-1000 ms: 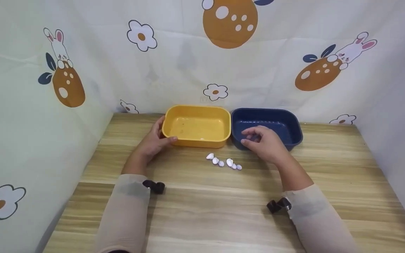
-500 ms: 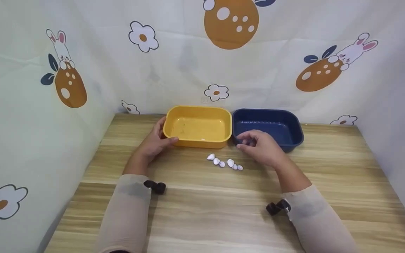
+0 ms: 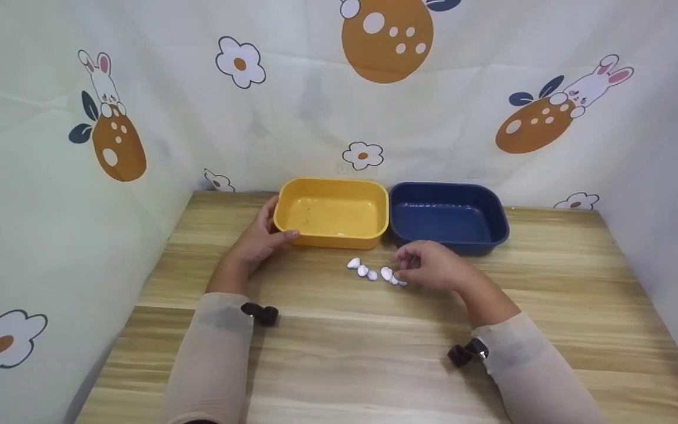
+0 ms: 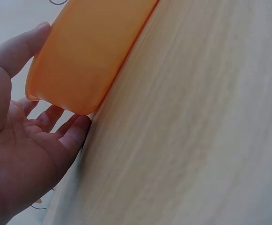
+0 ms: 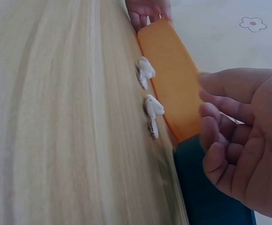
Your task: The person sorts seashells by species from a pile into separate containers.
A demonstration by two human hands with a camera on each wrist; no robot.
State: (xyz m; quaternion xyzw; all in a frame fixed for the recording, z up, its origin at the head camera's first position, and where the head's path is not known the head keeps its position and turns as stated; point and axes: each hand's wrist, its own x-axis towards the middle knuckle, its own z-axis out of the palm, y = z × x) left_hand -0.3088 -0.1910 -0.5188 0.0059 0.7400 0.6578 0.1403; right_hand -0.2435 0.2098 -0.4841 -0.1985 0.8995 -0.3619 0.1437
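Note:
My left hand (image 3: 256, 241) holds the left end of a yellow plastic basin (image 3: 333, 241). Its thumb lies on the front rim, and in the left wrist view the fingers (image 4: 77, 131) reach around the basin's end. In front of the basins, small white seashells (image 3: 386, 273) lie on the table in two groups of three. My right hand (image 3: 433, 268) hovers at the right-hand group, its fingertips partly covering the rightmost shell in the head view. With nothing in its grasp, it has loosely bent fingers (image 5: 213, 157); the right wrist view shows them apart from the shells (image 5: 153, 108).
A dark blue basin (image 3: 451, 227) stands against the yellow one, on its right. Behind both hangs a pale cloth (image 3: 303, 118) printed with rabbits and flowers, also covering the sides. The wood-grain table (image 3: 339, 353) stretches toward me.
My right hand has come down and toward me from over the blue basin to the right-hand shells. The left hand stays on the yellow basin.

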